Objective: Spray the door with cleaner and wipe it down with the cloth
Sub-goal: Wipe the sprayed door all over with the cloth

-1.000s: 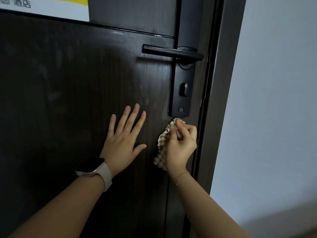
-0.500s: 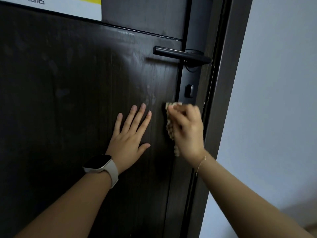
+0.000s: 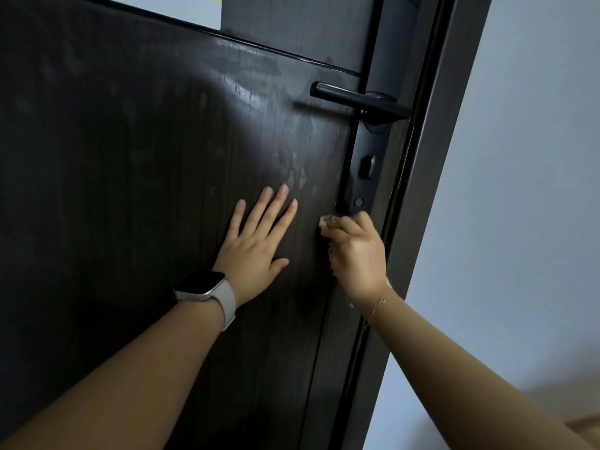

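A dark wood-grain door (image 3: pixel 136 164) fills the left and middle of the head view, with faint streaks and smears shining near its handle. My left hand (image 3: pixel 256 245) lies flat on the panel, fingers spread, a pale smartwatch on the wrist. My right hand (image 3: pixel 355 254) is closed around a light waffle-weave cloth (image 3: pixel 328 219), of which only a small tip shows above the fingers. It presses the cloth against the door just below the black lock plate (image 3: pixel 365 170). No spray bottle is in view.
A black lever handle (image 3: pixel 354 99) juts out above my right hand. The dark door frame (image 3: pixel 431 190) runs down the right side, with a pale wall (image 3: pixel 526 190) beyond it. A white and yellow notice (image 3: pixel 191 8) is stuck at the door's top.
My right hand rose with the cloth beside the lock plate, then came back down to just below it. My left hand stays flat on the door. The camera has tilted and shifted left.
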